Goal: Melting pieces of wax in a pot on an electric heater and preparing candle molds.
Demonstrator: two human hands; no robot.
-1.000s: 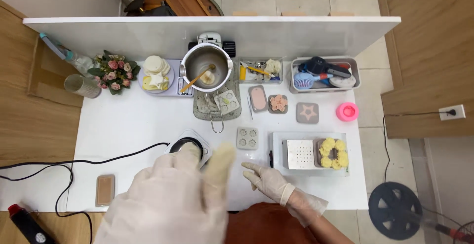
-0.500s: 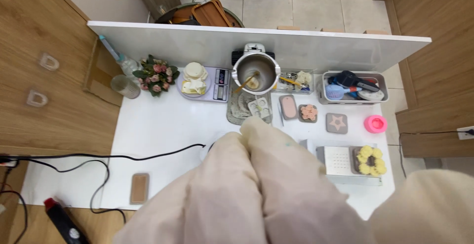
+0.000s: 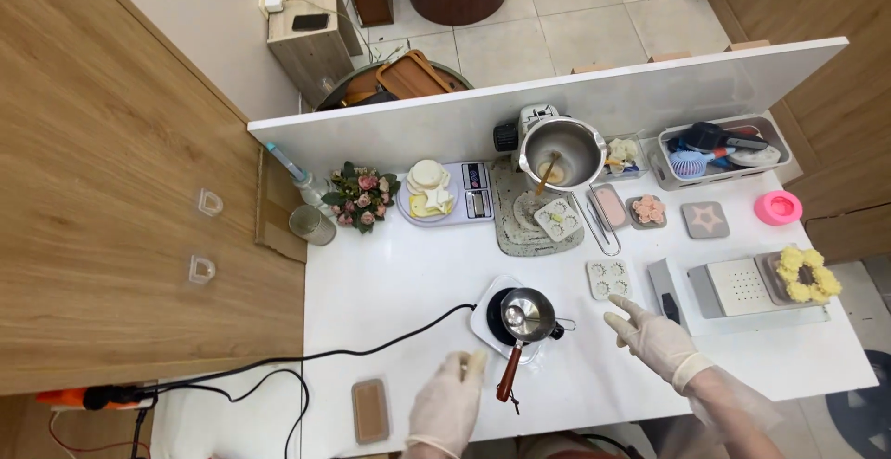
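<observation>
Both hands gloved, over the near edge of the white table [image 3: 399,283]. Left hand [image 3: 448,408] hovers just left of the small saucepan's wooden handle [image 3: 510,374], fingers loosely curled, gripping nothing, not touching the handle as far as the view shows. Right hand [image 3: 657,336] is spread flat, fingers apart, empty, resting on or just above the tabletop between the pan and the long white tray [image 3: 742,315]. The small metal saucepan [image 3: 526,315] sits on a compact white hotplate [image 3: 492,322] near the front middle, handle angled toward the person, likely so it is easy to grab; black power cord [image 3: 353,348] runs off the left edge. Just behind the right hand, a small grey multi-cavity mould [image 3: 609,279]. On the tray a perforated metal plate [image 3: 738,286] and a yellow flower-shaped piece [image 3: 808,274] at the right end. Along the back edge, against the white divider: flower posy [image 3: 360,195], kitchen scale [image 3: 445,194] carrying pale lumps, a bigger steel pot [image 3: 555,148] with a wooden stirrer standing on a grey mat [image 3: 524,227], probably there to catch drips, then pink and grey moulds [image 3: 705,219], a pink round mould [image 3: 778,207], a basket of tools [image 3: 719,148] in the back right corner. Small brown rectangular block [image 3: 371,410] lies at the front left, apart from the rest.
</observation>
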